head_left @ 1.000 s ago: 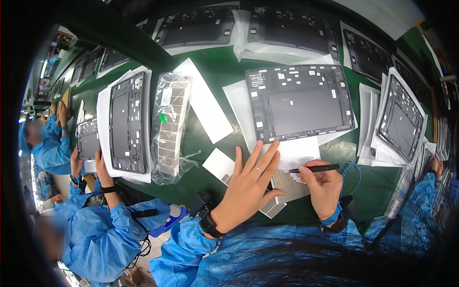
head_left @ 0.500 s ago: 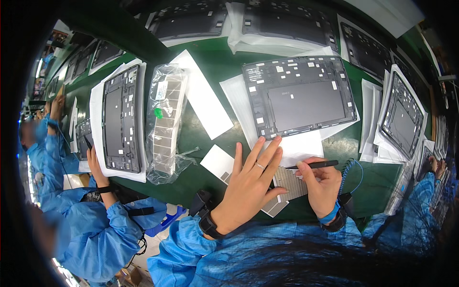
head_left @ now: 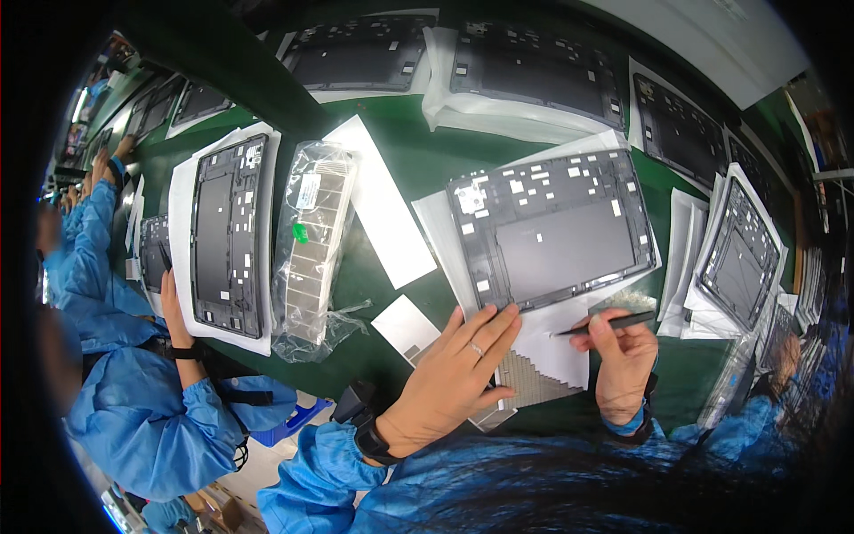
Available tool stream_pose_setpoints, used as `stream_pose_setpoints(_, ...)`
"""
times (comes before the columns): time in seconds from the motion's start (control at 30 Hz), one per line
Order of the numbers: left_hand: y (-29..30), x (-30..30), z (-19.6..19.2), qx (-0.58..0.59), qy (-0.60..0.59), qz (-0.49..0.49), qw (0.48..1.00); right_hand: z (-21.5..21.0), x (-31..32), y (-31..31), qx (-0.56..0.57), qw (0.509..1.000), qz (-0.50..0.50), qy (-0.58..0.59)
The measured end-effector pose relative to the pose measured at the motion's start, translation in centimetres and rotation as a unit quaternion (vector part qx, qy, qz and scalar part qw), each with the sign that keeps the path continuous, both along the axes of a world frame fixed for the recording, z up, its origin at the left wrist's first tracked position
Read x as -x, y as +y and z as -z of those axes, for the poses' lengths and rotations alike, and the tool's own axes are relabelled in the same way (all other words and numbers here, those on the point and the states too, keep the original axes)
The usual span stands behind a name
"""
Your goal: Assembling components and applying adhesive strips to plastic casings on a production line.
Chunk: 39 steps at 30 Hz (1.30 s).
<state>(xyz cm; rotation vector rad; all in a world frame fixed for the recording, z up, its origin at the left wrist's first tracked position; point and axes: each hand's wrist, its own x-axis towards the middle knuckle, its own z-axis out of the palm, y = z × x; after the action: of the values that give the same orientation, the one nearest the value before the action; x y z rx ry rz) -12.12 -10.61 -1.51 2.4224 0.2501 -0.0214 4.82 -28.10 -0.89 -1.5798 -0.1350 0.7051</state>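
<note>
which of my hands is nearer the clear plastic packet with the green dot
Left. Your left hand lies to the lower right of the clear plastic packet, apart from it; your right hand, holding a black tool, is farther right.

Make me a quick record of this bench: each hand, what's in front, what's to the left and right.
Left hand: spread palm-down, partly covering a sheet of small grey pads
Right hand: pinching a black tweezer-like tool
Front: dark tablet housing on white sheets
Left: bagged grey gridded panels; beyond, a second tablet housing
Right: angled tablet housing
</note>
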Motion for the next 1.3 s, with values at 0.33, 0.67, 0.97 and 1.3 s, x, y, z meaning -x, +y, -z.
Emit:
stream_pose_setpoints(0.33,0.1,0.6,-1.8,-0.036,0.014,0.028,0.999,2.0,-6.3,12.3,-0.061,0.994,-0.010,-0.094)
stream_pose_setpoints(0.67,3.3,-5.9,-0.9,-0.056,-0.051,-0.145,0.987,3.7,-5.4,14.9,-0.015,0.991,-0.015,-0.136)
stream_pose_setpoints(0.97,3.1,-7.3,-0.3,-0.064,-0.026,-0.170,0.983,3.4,-5.3,15.0,0.012,0.987,-0.011,-0.161)
stream_pose_setpoints(1.3,3.0,-8.5,-0.4,-0.085,-0.019,-0.158,0.984,3.9,-5.2,15.0,0.000,0.987,-0.001,-0.161)
